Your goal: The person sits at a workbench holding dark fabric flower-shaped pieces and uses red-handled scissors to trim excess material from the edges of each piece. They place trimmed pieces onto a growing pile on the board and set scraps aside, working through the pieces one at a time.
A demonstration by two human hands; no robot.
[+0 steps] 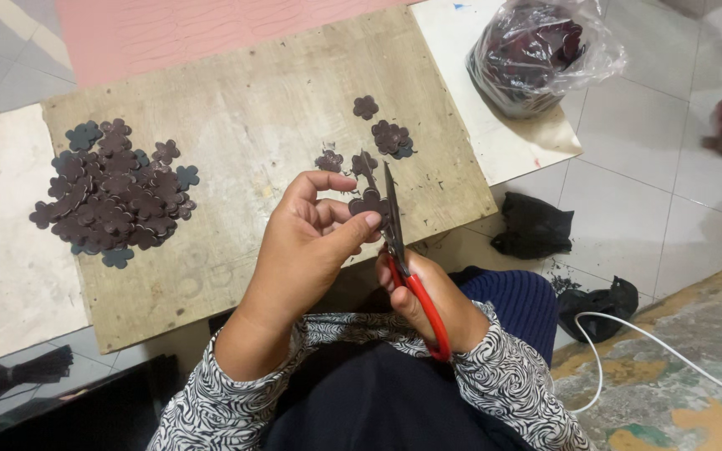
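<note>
Over the wooden board (236, 108), left hand (307, 250) pinches a thin dark-brown flower-shaped cutout (368, 203) by its edge; right hand (432, 305) is closed on red-handled scissors (403, 259). Cutout looks light, floppy; best held near the petals.

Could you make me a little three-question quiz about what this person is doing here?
1. True or false: the right hand holds red-handled scissors.
2. What does the left hand pinch? A) a cable B) a dark flower piece C) a bag
3. On which side of the board does the big pile lie?

Key: 1 true; 2 B; 3 the left side.
</note>
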